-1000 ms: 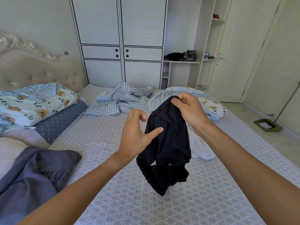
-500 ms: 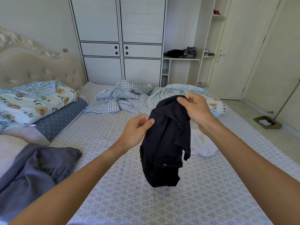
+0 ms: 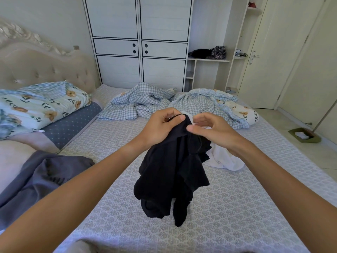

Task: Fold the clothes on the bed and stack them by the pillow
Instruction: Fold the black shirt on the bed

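We log bright, even daylight w/ soft shadow under the black garment (image 3: 173,172) on the bed (image 3: 237,207), no glare, strong wide-angle bowing at frame edges (wardrobe (image 3: 138,42) lines curve), forearms stretched at bottom corners, slight softness toward the far shelves (image 3: 209,60), centre sharp.
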